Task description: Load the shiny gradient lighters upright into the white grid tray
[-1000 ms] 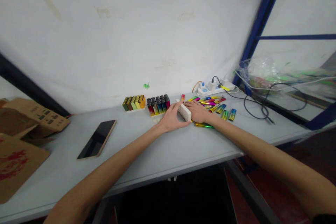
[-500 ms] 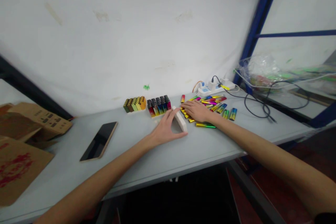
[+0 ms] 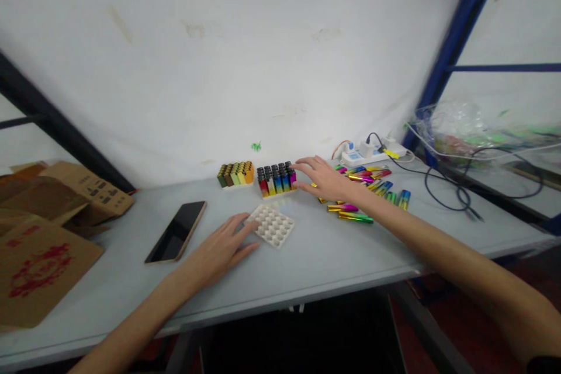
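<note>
A white tray [image 3: 274, 227] with rows of round hollows lies flat on the table. My left hand [image 3: 225, 245] rests at its left edge, fingers stretched out, fingertips touching it. Behind the tray, a block of upright lighters [image 3: 276, 180] with black tops and red, yellow, blue and purple bodies stands in a white base. My right hand [image 3: 322, 178] is at the block's right side, fingers apart; whether it touches cannot be told. Under and beyond that hand lie loose shiny metallic pieces, lighter-shaped, such as a green-gold one [image 3: 356, 218].
A second block of green, yellow and orange lighters [image 3: 235, 175] stands near the wall. At left are a phone [image 3: 176, 232] and cardboard boxes [image 3: 48, 269]. A power strip [image 3: 372, 153] and black cable [image 3: 451, 207] lie at right, by a blue frame post [image 3: 456, 41].
The white tray, previously tilted on edge in my left hand, now lies flat. My left hand has moved left and down; my right hand went from the loose pieces to the black-topped block.
</note>
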Tool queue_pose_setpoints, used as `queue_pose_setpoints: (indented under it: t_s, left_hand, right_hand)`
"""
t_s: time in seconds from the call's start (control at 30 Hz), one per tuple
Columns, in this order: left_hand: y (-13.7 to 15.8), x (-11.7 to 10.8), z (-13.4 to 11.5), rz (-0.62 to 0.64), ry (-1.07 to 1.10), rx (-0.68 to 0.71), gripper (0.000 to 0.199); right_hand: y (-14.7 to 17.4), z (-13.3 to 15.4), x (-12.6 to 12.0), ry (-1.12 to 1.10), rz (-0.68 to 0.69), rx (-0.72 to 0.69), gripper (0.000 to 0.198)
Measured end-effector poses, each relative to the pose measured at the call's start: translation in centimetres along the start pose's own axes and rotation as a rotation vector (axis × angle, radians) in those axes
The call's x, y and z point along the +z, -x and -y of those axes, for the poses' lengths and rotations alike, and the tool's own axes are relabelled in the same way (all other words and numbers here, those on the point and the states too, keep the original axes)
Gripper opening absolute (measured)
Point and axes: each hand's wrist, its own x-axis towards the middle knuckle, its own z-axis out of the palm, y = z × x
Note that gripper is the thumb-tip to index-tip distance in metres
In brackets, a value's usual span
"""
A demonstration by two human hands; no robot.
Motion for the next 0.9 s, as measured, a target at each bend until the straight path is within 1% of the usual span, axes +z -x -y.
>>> queue_pose_setpoints:
  t_s: [0.07, 0.17, 0.23, 0.33, 0.43, 0.6, 0.7, 0.8, 0.9]
  left_hand:
    - [0.9, -0.1, 0.0, -0.013, -0.035, 0.018, 0.047]
    - [1.6, -0.1, 0.3, -0.081, -0.095, -0.015, 0.049]
    - [1.7, -0.1, 0.8, -0.106, -0.147, -0.040, 0.044]
    - [1.3, -0.2, 2.1, -0.082, -0.216, -0.064, 0.032]
    - [0.3, -0.3, 3.3, -0.061, -0.256, -0.086, 0.026]
    - [-2.4, -0.2, 4.7, 0.018, -0.327, -0.216, 0.029]
    - [-4.0, -0.2, 5.1, 0.042, -0.331, -0.241, 0.029]
    - [-4.9, -0.3, 4.7, 0.067, -0.318, -0.245, 0.030]
    - [-5.2, -0.8, 3.1, 0.053, -0.331, -0.267, 0.042]
  right_hand:
    - [-2.4, 1.0, 0.5, 0.038, 0.045, -0.059, 0.066]
    - [-6.1, 1.6, 1.9, 0.113, 0.099, -0.137, 0.077]
    - [-8.0, 1.6, 3.0, 0.137, 0.147, -0.169, 0.074]
    - [-9.3, 1.4, 4.2, 0.116, 0.239, -0.183, 0.071]
    - [-9.2, 1.6, 4.6, 0.144, 0.232, -0.152, 0.074]
    - [-7.7, 2.5, 4.5, 0.209, 0.212, -0.112, 0.070]
    - [-6.6, 3.0, 4.1, 0.203, 0.196, -0.116, 0.066]
    - [-5.7, 3.4, 3.6, 0.181, 0.173, -0.097, 0.062]
    - [-5.0, 3.2, 3.1, 0.112, 0.139, -0.040, 0.060]
